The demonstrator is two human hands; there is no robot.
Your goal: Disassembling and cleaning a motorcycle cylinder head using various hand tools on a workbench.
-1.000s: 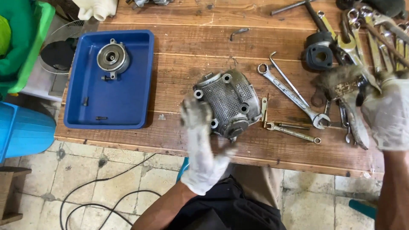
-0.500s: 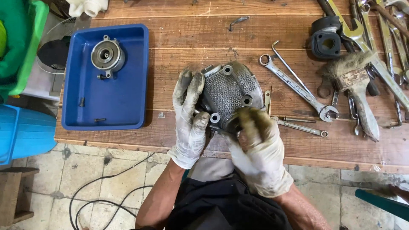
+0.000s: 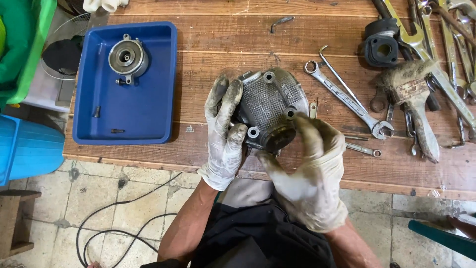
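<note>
You have the ribbed metal engine cover [image 3: 270,106] in both gloved hands, at the near middle of the wooden workbench [image 3: 208,59]. Your left hand [image 3: 225,134] is clamped on the cover's left edge, fingers curled over its rim, and your right hand [image 3: 310,168] is closed around the round dark fitting at its lower right corner. Judging by what lies around, the stripping looks partly done: left of the cover, the blue tray [image 3: 144,119] already holds a round metal housing [image 3: 127,58] and a few loose bolts. Right of the cover, a combination wrench [image 3: 342,97], an angled key and a worn brush [image 3: 411,97] lie untouched. The cover itself seems unfinished; whether the fitting is loose, you cannot tell from here.
</note>
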